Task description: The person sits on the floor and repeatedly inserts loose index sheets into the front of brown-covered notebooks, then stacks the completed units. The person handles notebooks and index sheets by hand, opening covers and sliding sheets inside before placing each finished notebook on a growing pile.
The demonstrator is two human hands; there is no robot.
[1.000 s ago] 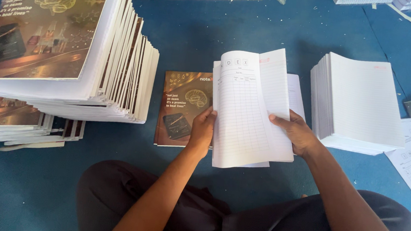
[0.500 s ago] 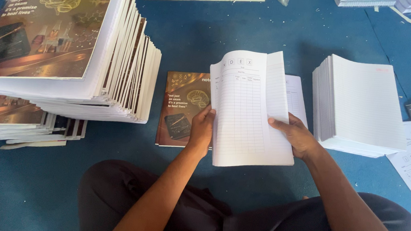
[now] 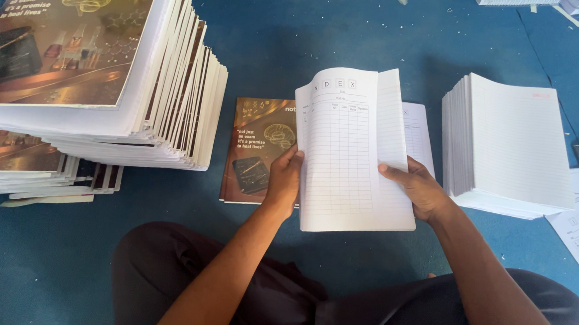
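Since a second ago, the white page bundle stands slightly more upright at mid-floor. Left hand fingers pinch its left edge; right hand fingers grip its right, above the brown cover on blue floor.

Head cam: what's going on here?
A person sitting on the blue floor holds a block of ruled white pages upright, left hand on one edge, right hand on the other. It stands over a brown notebook cover lying flat. A stack of covered notebooks sits left, a stack of uncovered page blocks right.
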